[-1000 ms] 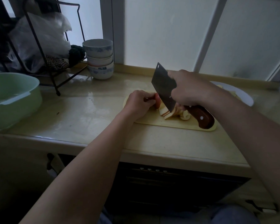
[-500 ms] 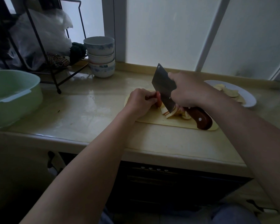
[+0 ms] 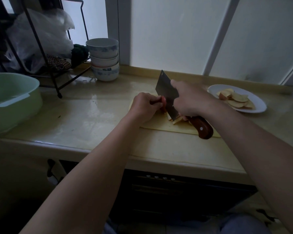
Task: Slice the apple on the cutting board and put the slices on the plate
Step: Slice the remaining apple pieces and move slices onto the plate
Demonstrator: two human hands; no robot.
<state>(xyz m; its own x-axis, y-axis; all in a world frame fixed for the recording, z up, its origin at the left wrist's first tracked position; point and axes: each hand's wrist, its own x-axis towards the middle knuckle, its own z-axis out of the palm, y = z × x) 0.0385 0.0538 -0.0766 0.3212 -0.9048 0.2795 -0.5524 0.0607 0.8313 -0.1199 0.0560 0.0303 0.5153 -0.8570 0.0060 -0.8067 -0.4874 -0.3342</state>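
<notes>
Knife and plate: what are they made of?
The knife blade looks like dark, dull metal: flat and thin, with a small hole near its corner. Its handle looks like glossy reddish-brown wood with a pale rivet, though it could be plastic. The plate is smooth, shiny white, probably glazed ceramic; melamine can't be ruled out.

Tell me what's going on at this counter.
A person is slicing an apple on the cutting board. The left hand holds the apple steady while the right hand grips a cleaver, its blade down between the fruit and a few cut slices lying on the board. The plate to the right already holds a pile of slices.
</notes>
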